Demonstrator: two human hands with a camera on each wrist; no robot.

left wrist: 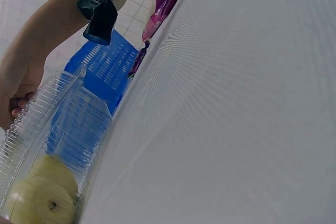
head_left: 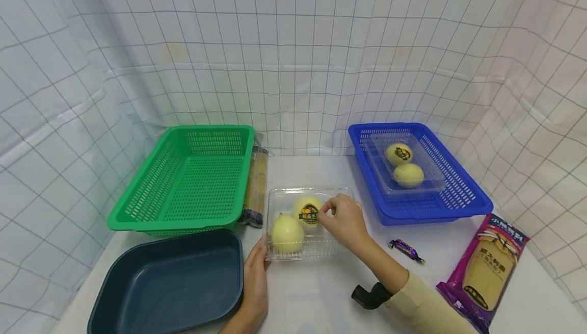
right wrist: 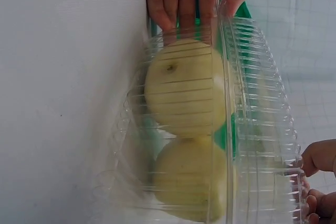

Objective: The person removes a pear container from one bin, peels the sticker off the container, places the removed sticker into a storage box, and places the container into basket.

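A clear plastic clamshell box (head_left: 327, 247) with two pale yellow-green round fruits (head_left: 287, 234) inside stands mid-table. My left hand (head_left: 256, 278) grips its left side, thumb at the lid's edge and fingers against the wall, as the right wrist view shows. Over the lid, my right hand (head_left: 345, 219) has its fingers curled, thumb and index fingertips together at the right end of a round black-and-gold sticker (head_left: 308, 214). The sticker's right end is covered by those fingertips. In the left wrist view the right hand (left wrist: 21, 90) is close over the ribbed lid.
A green basket (head_left: 183, 223) and a dark blue tray (head_left: 240, 273) are at left, a long clear packet (head_left: 258, 181) beside the basket. A blue basket (head_left: 419, 215) at right holds another boxed pair of fruits. Nearer lie a purple-wrapped candy (head_left: 406, 251) and a noodle packet (head_left: 488, 267).
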